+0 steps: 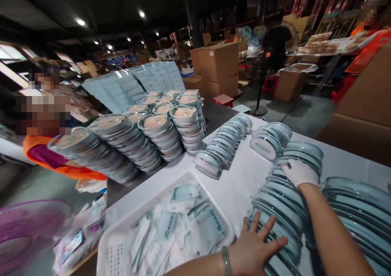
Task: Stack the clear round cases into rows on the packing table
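Note:
My left hand [255, 243], bare and with a green bangle at the wrist, lies with its fingers spread over the near part of a row of clear rounded pouches [279, 204]. Farther up that row is my right hand [301, 173] in a white glove. Its fingers curl down over the pouches, and their tips are partly hidden. Dark lettering shows on the front pouch of a short row [264, 146] just beyond. To the left of my left hand stands a white plastic basket [105, 243] with many small printed packets [174, 223] piled inside.
Another row of pouches [224, 137] stands mid-table, and larger ones [359, 215] at right. Tall pouch stacks with beige contents [159, 133] line the left side. Beyond are cartons [218, 64] and a standing fan [259, 110]. A person in an orange apron [67, 172] is at left, near a pink fan [27, 231].

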`<control>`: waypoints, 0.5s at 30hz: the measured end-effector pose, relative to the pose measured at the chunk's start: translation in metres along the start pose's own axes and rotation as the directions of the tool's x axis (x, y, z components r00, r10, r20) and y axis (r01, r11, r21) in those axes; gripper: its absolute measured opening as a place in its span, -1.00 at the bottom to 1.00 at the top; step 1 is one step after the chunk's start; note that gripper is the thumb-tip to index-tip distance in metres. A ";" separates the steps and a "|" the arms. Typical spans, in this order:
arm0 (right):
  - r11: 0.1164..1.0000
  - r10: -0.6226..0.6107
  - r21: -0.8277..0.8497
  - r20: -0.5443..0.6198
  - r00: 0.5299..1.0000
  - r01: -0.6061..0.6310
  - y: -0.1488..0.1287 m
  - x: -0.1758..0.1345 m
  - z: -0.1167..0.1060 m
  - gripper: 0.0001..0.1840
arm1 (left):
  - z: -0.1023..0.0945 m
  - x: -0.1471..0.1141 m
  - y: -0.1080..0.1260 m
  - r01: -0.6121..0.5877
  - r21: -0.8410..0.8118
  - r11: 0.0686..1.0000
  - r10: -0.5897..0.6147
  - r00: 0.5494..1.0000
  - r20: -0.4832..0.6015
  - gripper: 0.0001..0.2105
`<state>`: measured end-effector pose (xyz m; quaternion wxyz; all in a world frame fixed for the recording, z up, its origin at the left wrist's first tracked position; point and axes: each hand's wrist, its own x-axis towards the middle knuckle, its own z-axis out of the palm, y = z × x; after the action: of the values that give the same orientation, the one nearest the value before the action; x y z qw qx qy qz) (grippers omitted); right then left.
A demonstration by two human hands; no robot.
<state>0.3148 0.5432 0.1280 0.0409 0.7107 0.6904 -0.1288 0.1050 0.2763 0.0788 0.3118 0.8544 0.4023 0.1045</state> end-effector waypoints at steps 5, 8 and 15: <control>0.992 0.036 0.118 0.021 0.999 -0.039 -0.023 -0.076 0.037 -0.43 | 0.086 -0.050 0.001 0.045 0.098 0.994 -0.043 0.999 -0.023 0.22; 0.993 -0.019 0.113 0.020 1.000 0.017 -0.040 -0.163 0.061 -0.49 | 0.158 -0.130 0.019 0.070 0.255 0.965 -0.045 0.994 -0.102 0.06; 0.970 -0.047 0.233 -0.087 0.995 0.066 -0.072 -0.336 0.135 -0.58 | 0.228 -0.331 0.043 0.081 0.489 0.869 0.018 0.981 -0.194 -0.08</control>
<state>0.2217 0.1884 0.0872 -0.0754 0.6953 0.6912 -0.1819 0.0129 -0.0956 -0.0493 0.0443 0.8849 0.4575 0.0751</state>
